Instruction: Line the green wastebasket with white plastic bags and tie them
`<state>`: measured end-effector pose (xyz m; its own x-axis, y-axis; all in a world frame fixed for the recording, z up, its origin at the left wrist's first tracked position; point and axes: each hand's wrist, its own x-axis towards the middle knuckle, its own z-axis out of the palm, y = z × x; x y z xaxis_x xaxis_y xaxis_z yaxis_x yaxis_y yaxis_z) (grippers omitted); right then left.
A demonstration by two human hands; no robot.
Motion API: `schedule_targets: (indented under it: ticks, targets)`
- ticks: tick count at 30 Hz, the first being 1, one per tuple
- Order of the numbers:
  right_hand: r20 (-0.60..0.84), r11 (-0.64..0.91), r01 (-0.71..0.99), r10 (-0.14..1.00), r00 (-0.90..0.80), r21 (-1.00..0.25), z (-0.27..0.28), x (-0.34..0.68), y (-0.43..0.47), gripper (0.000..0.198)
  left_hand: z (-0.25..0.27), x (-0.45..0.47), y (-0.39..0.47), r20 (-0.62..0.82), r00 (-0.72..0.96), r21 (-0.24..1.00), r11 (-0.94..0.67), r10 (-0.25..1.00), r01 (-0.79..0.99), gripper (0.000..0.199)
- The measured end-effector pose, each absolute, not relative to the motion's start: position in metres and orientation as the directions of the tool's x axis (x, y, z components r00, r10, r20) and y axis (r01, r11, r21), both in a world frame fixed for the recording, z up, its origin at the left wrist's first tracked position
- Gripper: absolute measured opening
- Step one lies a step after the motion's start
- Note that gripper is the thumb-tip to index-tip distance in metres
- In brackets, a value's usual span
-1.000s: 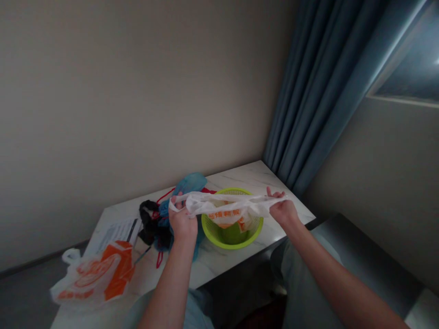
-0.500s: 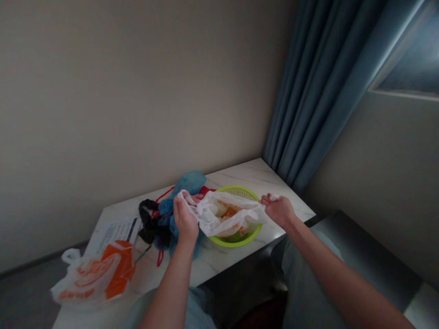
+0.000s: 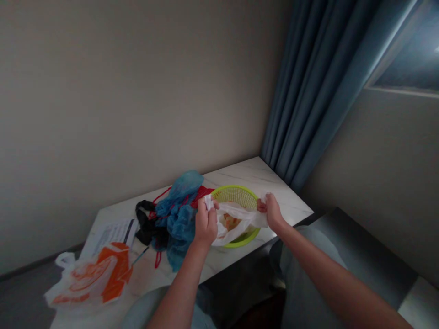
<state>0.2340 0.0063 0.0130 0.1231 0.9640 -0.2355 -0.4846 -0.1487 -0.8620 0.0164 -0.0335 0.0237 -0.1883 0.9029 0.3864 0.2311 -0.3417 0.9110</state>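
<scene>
A white plastic bag [image 3: 245, 214] with orange print is stretched between my two hands. My left hand [image 3: 206, 221] is closed on one side of its top, a bit of white plastic poking up above the fingers. On the other side, my right hand [image 3: 273, 214] grips the bag's opposite end. Beneath the bag stands a yellow-green mesh basket [image 3: 236, 189]; the bag hides part of its inside. Left of my left hand lie crumpled blue plastic bags [image 3: 181, 214] with red cords, and some red mesh [image 3: 201, 195] behind it.
A black bag [image 3: 147, 224] lies by the blue ones. Farther left are a printed sheet [image 3: 111, 235], a pen [image 3: 140, 256] and a white-and-orange plastic bag [image 3: 91, 278] at the edge of the marble-patterned table [image 3: 236, 170]. A blue curtain [image 3: 308, 96] hangs at the right.
My left hand has moved right, closer to my right hand, and its fingers are now closed tighter. The white bag spans a shorter width, uncovering more of the basket and blue bags.
</scene>
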Motion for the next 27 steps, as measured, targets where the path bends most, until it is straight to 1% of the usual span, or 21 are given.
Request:
schedule_targets:
  ticks: [2, 4, 6, 8, 11, 13, 15, 19, 23, 27]
  targets:
    - [-0.171, -0.093, -0.447, 0.976, 0.137, -0.89, 0.01, 0.229, 0.006, 0.021, 0.021, 0.018, -0.034, 0.423, -0.12, 0.876, -0.371, 0.898, 0.307, 0.01]
    - [-0.09, -0.035, -0.359, 0.986, 0.137, -0.933, 0.007, 0.227, 0.004, 0.015, 0.02, 0.019, -0.033, 0.456, -0.057, 0.836, -0.406, 0.888, 0.369, 0.011]
    - [0.031, 0.058, -0.226, 0.992, 0.122, -0.972, 0.005, 0.225, 0.002, 0.021, 0.019, 0.021, -0.031, 0.455, 0.014, 0.812, -0.421, 0.891, 0.405, 0.012]
    - [0.165, 0.173, -0.104, 0.983, 0.084, -0.979, 0.004, 0.223, -0.002, 0.025, 0.017, 0.024, -0.03, 0.421, 0.089, 0.792, -0.414, 0.903, 0.448, 0.013]
    - [0.28, 0.28, 0.023, 0.96, 0.011, -0.96, 0.005, 0.217, -0.006, 0.026, 0.015, 0.032, -0.029, 0.407, 0.205, 0.728, -0.451, 0.89, 0.516, 0.017]
    - [0.307, 0.31, 0.078, 0.951, -0.043, -0.948, 0.007, 0.212, -0.008, 0.024, 0.014, 0.038, -0.029, 0.454, 0.262, 0.667, -0.52, 0.851, 0.534, 0.02]
    - [0.32, 0.333, 0.113, 0.94, -0.121, -0.936, 0.007, 0.208, -0.008, 0.024, 0.016, 0.042, -0.028, 0.516, 0.282, 0.603, -0.576, 0.809, 0.551, 0.02]
    - [0.312, 0.371, 0.181, 0.905, -0.289, -0.911, 0.008, 0.204, -0.009, 0.023, 0.019, 0.045, -0.027, 0.582, 0.327, 0.513, -0.649, 0.744, 0.561, 0.021]
    - [0.3, 0.368, 0.208, 0.907, -0.296, -0.906, 0.006, 0.201, -0.011, 0.018, 0.017, 0.044, -0.026, 0.614, 0.316, 0.502, -0.667, 0.723, 0.55, 0.02]
    - [0.284, 0.334, 0.144, 0.916, -0.284, -0.932, 0.006, 0.198, -0.013, 0.016, 0.014, 0.042, -0.027, 0.615, 0.263, 0.534, -0.638, 0.743, 0.556, 0.016]
